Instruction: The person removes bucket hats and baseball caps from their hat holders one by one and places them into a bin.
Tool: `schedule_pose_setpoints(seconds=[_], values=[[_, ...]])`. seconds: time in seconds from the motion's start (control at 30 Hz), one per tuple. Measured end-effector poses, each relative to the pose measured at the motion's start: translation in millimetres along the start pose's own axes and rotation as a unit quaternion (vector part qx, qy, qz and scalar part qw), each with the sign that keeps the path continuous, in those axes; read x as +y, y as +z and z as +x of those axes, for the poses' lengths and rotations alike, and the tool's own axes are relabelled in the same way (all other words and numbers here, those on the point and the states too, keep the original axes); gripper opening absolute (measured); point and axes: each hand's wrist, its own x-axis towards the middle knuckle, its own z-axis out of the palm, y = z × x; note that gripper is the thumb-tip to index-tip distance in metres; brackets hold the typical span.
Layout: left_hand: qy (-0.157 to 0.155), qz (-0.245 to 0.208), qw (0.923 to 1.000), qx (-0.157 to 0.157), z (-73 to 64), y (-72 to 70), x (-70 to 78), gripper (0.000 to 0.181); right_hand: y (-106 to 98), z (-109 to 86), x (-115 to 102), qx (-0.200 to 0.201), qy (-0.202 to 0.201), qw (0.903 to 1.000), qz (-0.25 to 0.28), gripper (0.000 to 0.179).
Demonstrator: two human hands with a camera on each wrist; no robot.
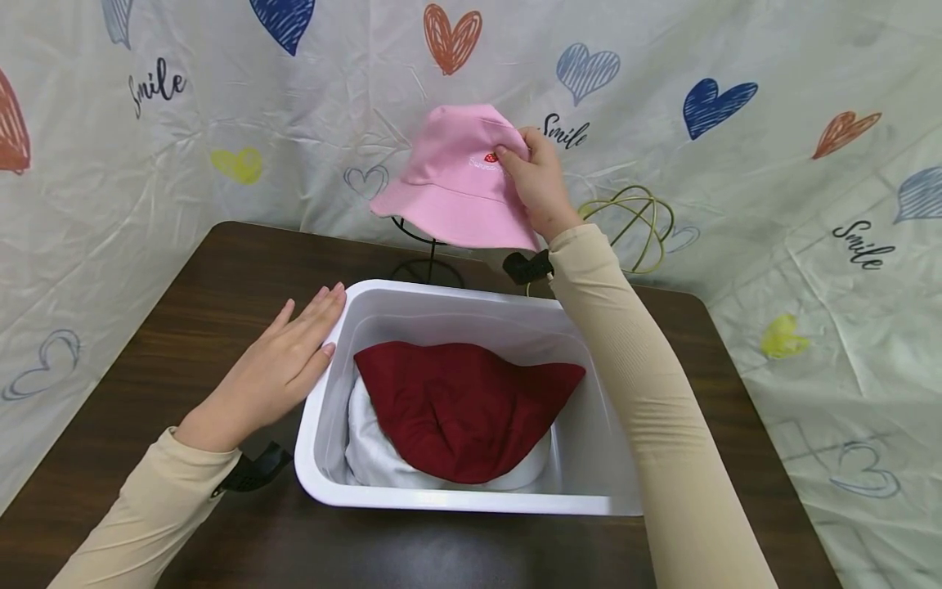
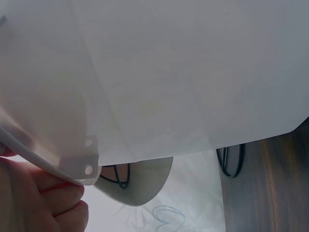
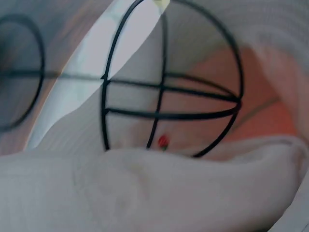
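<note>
My right hand [image 1: 540,184] grips the side of a pink bucket hat [image 1: 459,184] beside its small strawberry embroidery. The hat is held up behind the bin, with a black wire hat stand [image 1: 432,260] partly showing below its brim. In the right wrist view the stand's wire dome [image 3: 164,89] stands close to the hat, blurred. My left hand [image 1: 272,376] lies with straight fingers on the left rim of a white plastic bin [image 1: 471,501]. Inside the bin a dark red bucket hat [image 1: 464,409] lies over white cloth [image 1: 383,450], perhaps another hat.
A gold wire stand [image 1: 640,217] is at the back right, partly behind my right arm. The dark wooden table [image 1: 169,327] carries the bin and stands. Behind it hangs a white curtain [image 1: 309,147] printed with hearts and "Smile".
</note>
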Motion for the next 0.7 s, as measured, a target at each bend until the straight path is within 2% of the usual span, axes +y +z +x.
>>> schedule_pose_setpoints(seconds=[0.13,0.27,0.4,0.57,0.7], values=[[-0.001,0.000,1.0000,0.002,-0.3,-0.2,-0.3,0.058,-4,-0.5,-4,-0.012,0.060,0.9971,0.046,0.002],[0.000,-0.004,1.0000,0.003,-0.6,-0.2,-0.3,0.057,-8,-0.8,-10,-0.044,0.093,0.9940,0.037,0.003],[-0.001,-0.007,1.0000,0.002,-0.5,-0.3,0.1,0.057,-11,-0.5,-15,-0.020,0.061,0.9975,0.028,0.004],[-0.003,-0.008,1.0000,0.001,-0.2,-0.2,0.2,0.058,-19,-1.2,-17,0.024,-0.028,0.9987,0.034,0.008],[-0.004,-0.006,1.0000,0.001,0.2,0.0,0.3,0.058,-30,-3.3,-17,0.018,-0.056,0.9973,0.043,0.012]])
